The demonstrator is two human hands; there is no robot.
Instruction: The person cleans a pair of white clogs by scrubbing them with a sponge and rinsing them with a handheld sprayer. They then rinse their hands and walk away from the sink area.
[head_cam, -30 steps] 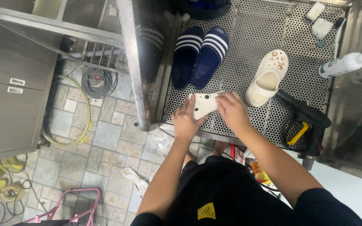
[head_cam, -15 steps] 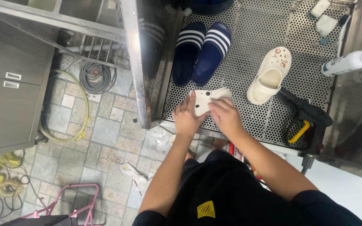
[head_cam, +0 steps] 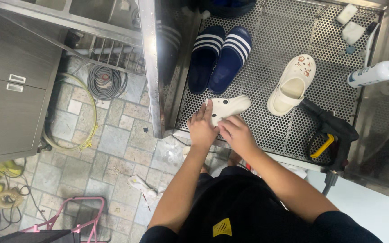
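At the near edge of the perforated steel tray (head_cam: 289,135), both hands meet on a white clog (head_cam: 227,108) lying on its side. The left hand (head_cam: 202,128) clasps the clog's heel end, fingers curled around it; the right hand (head_cam: 237,133) rests against its lower edge, fingers bent, though how firmly it grips I cannot tell. To the right on the same tray lies a black spray gun (head_cam: 332,132) with a yellow trigger. Farther in stands a second white clog (head_cam: 292,83), upright, and beside it a pair of navy striped slides (head_cam: 220,58). At the far right a white squeeze bottle (head_cam: 374,74) lies on the rim.
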